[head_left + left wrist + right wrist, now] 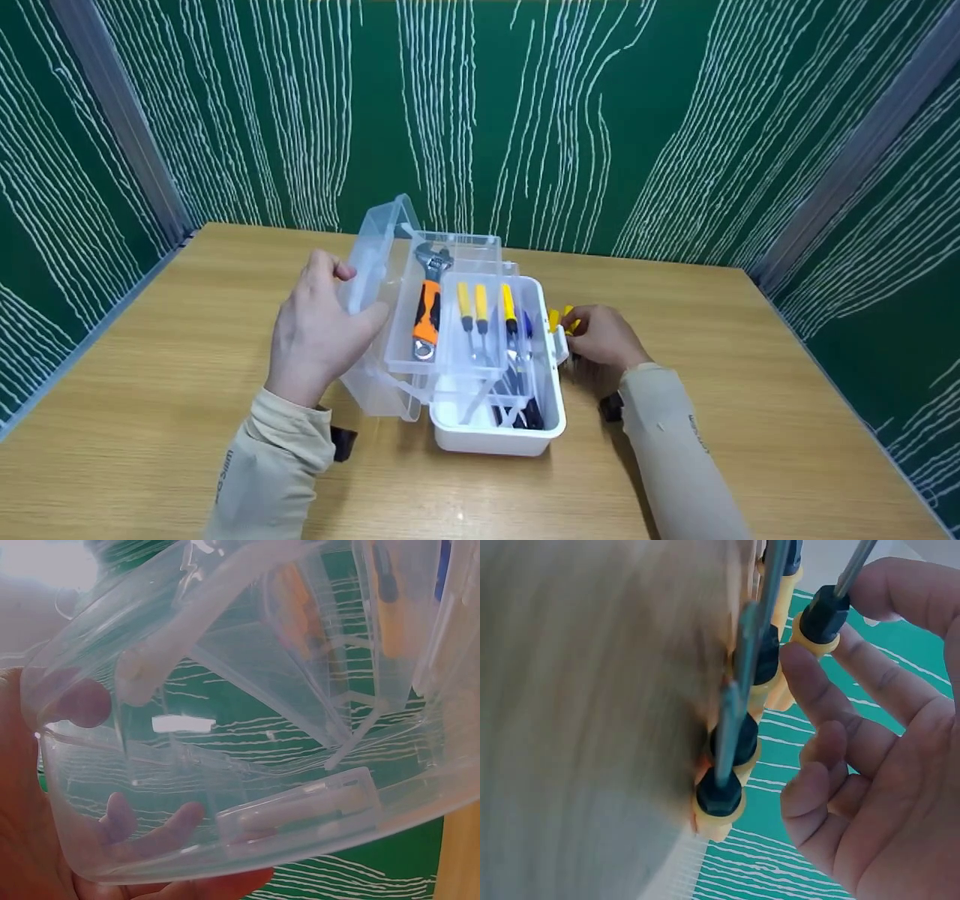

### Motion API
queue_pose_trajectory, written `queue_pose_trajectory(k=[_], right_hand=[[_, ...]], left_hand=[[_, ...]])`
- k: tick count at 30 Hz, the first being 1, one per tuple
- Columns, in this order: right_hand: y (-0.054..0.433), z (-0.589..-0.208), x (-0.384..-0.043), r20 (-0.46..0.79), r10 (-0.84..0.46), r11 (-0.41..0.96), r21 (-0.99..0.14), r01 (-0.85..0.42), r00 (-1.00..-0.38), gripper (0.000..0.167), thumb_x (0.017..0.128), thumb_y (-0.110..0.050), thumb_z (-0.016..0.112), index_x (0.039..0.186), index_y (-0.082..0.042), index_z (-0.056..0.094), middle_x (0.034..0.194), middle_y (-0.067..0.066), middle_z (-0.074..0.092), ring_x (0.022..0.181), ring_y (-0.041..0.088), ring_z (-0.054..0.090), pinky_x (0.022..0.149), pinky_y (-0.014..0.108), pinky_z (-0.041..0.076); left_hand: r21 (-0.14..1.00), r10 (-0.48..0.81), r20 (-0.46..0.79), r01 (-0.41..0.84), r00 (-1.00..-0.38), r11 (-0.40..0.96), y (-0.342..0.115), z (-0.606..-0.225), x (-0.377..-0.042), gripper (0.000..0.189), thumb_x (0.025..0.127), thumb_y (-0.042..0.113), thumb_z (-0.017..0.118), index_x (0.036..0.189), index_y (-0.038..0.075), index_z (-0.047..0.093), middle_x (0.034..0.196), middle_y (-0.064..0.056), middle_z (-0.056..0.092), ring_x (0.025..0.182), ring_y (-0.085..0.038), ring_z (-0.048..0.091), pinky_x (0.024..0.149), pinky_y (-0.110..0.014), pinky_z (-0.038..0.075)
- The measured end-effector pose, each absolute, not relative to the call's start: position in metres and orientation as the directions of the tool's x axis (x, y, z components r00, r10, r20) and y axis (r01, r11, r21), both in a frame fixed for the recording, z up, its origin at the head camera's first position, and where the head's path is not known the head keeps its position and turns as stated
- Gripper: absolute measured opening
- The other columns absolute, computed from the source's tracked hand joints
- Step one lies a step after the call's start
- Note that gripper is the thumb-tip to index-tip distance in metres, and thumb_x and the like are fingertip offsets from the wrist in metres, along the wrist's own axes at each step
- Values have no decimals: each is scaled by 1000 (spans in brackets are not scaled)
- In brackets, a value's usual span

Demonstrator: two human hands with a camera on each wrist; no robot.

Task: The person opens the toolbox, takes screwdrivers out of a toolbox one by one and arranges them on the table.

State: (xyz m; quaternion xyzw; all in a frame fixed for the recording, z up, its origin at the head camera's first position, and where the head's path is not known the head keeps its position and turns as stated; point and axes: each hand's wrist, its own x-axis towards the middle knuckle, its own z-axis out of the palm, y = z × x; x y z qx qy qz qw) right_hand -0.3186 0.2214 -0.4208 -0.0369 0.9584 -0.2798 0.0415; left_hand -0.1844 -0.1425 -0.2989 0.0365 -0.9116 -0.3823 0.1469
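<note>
A toolbox with a white base (pixel 491 441) stands with its clear lid (pixel 369 255) swung out to the left and its clear trays raised. My left hand (pixel 319 330) grips that lid at its edge; its fingers show through the plastic in the left wrist view. Just right of the box, my right hand (pixel 606 337) pinches a screwdriver (pixel 821 619) with a yellow handle and black collar, between thumb and finger. Several similar screwdrivers (pixel 735 739) lie on the table beside that hand. An adjustable wrench (pixel 427 311) with an orange and black handle lies in the left tray.
Yellow-handled tools (pixel 481 304) lie over the box's middle, and dark-handled tools (pixel 532 415) sit in its base. A white latch (pixel 561 345) juts from the right wall. Green panels (pixel 510 135) with white lines enclose the wooden table (pixel 750 420) at back and sides.
</note>
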Motion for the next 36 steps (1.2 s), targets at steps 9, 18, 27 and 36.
queue_pose_trajectory(k=[9, 18, 27, 36], right_hand=[[219, -422, -320, -51, -141, 852, -514, -95, -989, 30, 80, -18, 70, 109, -9, 70, 94, 9, 66, 77, 22, 56, 62, 27, 47], [214, -421, -318, -144, -118, 845, -535, -23, -983, 30, 82, -13, 70, 112, -13, 69, 93, 8, 65, 79, 24, 57, 64, 28, 47], [212, -412, -314, -86, -87, 836, -549, -26, -992, 21, 88, -24, 63, 108, -17, 68, 98, 8, 63, 81, 25, 56, 61, 29, 46], [184, -381, -290, 319, -83, 749, -605, -270, -944, 14, 92, -22, 58, 102, -17, 66, 93, 2, 63, 74, 23, 53, 60, 30, 46]], left_hand=[[714, -178, 221, 35, -959, 699, -142, -299, -185, 49, 79, 32, 64, 118, 14, 41, 115, -10, 53, 96, -31, 56, 74, -45, 54], [700, -181, 227, 31, -957, 714, -142, -300, -186, 49, 78, 36, 64, 117, 16, 41, 114, -9, 53, 93, -30, 57, 69, -41, 55], [713, -180, 232, 41, -956, 700, -143, -299, -185, 49, 79, 32, 63, 117, 13, 40, 118, -12, 52, 96, -33, 57, 73, -49, 57], [709, -180, 230, 38, -956, 704, -141, -298, -185, 48, 79, 34, 63, 117, 13, 41, 117, -11, 52, 95, -33, 57, 71, -46, 57]])
